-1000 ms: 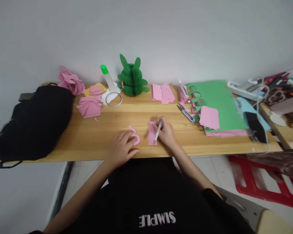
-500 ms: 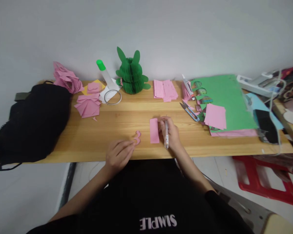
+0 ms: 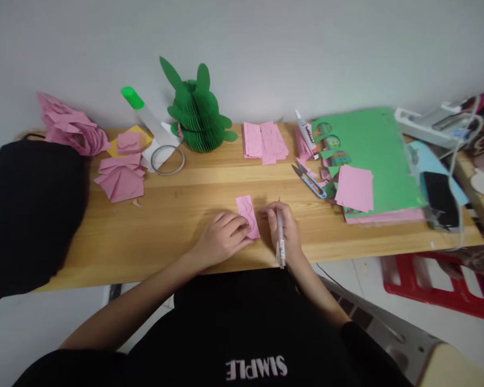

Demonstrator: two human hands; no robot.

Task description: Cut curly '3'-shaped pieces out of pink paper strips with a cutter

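Note:
A small pink paper rectangle (image 3: pixel 247 213) lies on the wooden table (image 3: pixel 185 209) in front of me. A curved pink cut-out lies on top of it, and my left hand (image 3: pixel 225 238) presses it down with closed fingers at the paper's lower left. My right hand (image 3: pixel 285 231) rests just right of the paper. It grips a white pen (image 3: pixel 281 242) whose tip points away from me.
A green honeycomb-paper rabbit (image 3: pixel 196 110), a green-capped glue bottle (image 3: pixel 145 115), a tape ring (image 3: pixel 168 159) and pink paper piles (image 3: pixel 121 177) sit at the back. Small scissors (image 3: pixel 308 180), a green sheet (image 3: pixel 367 150) and a phone (image 3: pixel 439 199) lie right. A black bag (image 3: pixel 28 204) fills the left end.
My left hand slid the curved pink cut-out rightward onto the pink rectangle. My right hand drew back off the paper and turned the pen upright. The camera view shifted left.

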